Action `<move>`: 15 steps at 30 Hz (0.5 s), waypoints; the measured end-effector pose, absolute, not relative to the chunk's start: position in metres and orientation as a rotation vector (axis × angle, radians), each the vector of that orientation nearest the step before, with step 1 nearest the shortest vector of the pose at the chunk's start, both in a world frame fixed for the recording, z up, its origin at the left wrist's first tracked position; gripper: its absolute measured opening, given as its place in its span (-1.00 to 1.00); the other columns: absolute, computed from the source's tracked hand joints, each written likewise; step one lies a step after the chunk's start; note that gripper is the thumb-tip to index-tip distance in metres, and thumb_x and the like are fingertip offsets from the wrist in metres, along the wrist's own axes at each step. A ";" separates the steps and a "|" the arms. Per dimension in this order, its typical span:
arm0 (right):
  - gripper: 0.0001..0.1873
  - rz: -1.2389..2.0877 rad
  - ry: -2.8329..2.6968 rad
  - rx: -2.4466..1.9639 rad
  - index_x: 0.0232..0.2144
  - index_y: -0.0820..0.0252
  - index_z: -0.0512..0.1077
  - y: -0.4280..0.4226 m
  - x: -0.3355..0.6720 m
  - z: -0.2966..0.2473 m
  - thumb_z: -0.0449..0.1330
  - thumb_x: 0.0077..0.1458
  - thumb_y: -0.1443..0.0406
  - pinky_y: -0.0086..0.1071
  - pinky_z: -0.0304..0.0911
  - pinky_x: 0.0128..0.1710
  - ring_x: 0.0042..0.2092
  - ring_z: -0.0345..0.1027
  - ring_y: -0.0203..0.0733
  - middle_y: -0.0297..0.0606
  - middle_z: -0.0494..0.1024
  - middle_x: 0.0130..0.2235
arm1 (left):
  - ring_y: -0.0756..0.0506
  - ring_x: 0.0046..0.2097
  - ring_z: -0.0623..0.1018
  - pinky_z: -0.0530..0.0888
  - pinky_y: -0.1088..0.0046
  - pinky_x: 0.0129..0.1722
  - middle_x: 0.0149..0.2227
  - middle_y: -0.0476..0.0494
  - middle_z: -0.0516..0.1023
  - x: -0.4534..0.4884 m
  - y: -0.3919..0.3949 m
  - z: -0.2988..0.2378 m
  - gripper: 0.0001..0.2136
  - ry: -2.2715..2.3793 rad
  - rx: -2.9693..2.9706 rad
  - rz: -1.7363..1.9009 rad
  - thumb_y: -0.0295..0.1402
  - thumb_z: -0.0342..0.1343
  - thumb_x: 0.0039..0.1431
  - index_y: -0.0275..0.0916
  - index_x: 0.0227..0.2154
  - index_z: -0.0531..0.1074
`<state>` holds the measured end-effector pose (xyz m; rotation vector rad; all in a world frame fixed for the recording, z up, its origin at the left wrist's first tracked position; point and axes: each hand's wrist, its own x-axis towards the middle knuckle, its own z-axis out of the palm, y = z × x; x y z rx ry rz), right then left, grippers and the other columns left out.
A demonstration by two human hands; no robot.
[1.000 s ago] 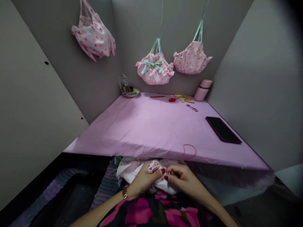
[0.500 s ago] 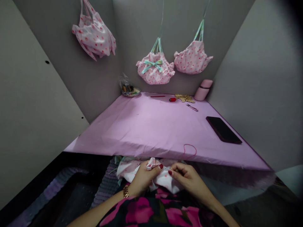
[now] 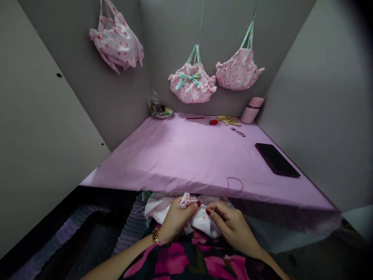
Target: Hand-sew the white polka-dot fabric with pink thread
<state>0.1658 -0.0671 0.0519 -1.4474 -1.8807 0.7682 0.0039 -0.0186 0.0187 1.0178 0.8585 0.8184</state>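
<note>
Just below the front edge of the pink cloth-covered table (image 3: 186, 155): crumpled white fabric piece with pink dots (image 3: 202, 222), pinched by left hand (image 3: 175, 218) at its bunched top and by right hand (image 3: 231, 225), fingertips pressed together. On the table's right side, black flat phone (image 3: 276, 159), screen blank.

My left hand (image 3: 175, 218) and right hand (image 3: 231, 227) on cloth (image 3: 204, 222) before the table (image 3: 180, 155); phone (image 3: 276, 160) on its right, 3 bags (image 3: 192, 83) behind.

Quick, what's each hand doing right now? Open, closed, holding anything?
Left hand: closed, pinching a bunched fold of the dotted fabric.
Right hand: closed, fingertips pinched on the same fabric; whether they hold a needle cannot be told.
</note>
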 end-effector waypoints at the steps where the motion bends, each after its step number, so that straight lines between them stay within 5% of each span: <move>1: -0.77 0.750 -1.887 -1.453 -0.38 0.19 0.32 -0.067 0.166 0.051 -0.09 0.17 0.26 -0.47 0.11 -0.47 -0.47 0.28 -0.28 -0.33 0.42 -0.50 | 0.06 -0.52 0.24 0.19 0.54 -0.51 -0.58 0.07 0.26 0.004 -0.019 0.019 -0.74 0.864 1.022 0.824 -0.20 0.16 -0.09 -0.30 -0.56 0.30; 10: -0.77 0.777 -1.891 -1.350 -0.38 0.19 0.38 -0.067 0.162 0.052 -0.07 0.17 0.30 -0.52 0.13 -0.50 -0.53 0.26 -0.34 -0.37 0.40 -0.54 | 0.04 -0.48 0.30 0.24 0.52 -0.45 -0.54 0.02 0.33 0.005 -0.020 0.021 -0.77 0.844 0.980 0.811 -0.22 0.18 -0.10 -0.31 -0.53 0.35; 15: -0.77 0.794 -1.787 -1.400 -0.33 0.17 0.46 -0.066 0.161 0.041 -0.01 0.12 0.31 -0.50 0.24 -0.36 -0.35 0.40 -0.25 -0.29 0.54 -0.38 | 0.01 -0.47 0.34 0.29 0.48 -0.41 -0.54 0.00 0.36 0.006 -0.022 0.021 -0.77 0.804 0.881 0.812 -0.22 0.18 -0.10 -0.32 -0.48 0.38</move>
